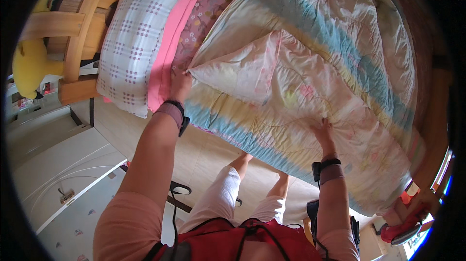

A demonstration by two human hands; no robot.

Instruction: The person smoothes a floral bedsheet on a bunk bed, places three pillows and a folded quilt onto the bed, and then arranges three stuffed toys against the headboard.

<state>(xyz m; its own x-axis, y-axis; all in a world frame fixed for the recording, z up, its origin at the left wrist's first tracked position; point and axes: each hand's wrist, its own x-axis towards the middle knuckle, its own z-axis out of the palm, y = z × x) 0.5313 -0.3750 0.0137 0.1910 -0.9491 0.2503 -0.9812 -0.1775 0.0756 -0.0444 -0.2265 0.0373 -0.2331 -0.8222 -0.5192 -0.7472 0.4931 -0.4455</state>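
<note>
A quilt (284, 126) with blue, yellow and cream bands lies across the bed, wrinkled, with stitched curves. My left hand (181, 84) pinches one of its corners at the pillow side. From there a pale pink floral flap (240, 73) of the quilt is folded over in a triangle. Farther right, my right hand (324, 133) grips the quilt's surface, where creases gather at the fingertips. Close to my left hand are a checked white pillow (138, 39) and the pink cloth (164, 64) along its edge.
A wooden bed frame (78, 42) rises at the left, with a yellow plush toy (31, 68) behind it. A floral sheet (204, 17) shows between pillow and quilt. A white cabinet (69, 173) stands lower left. Dark slippers (181, 188) lie on the floor near my legs.
</note>
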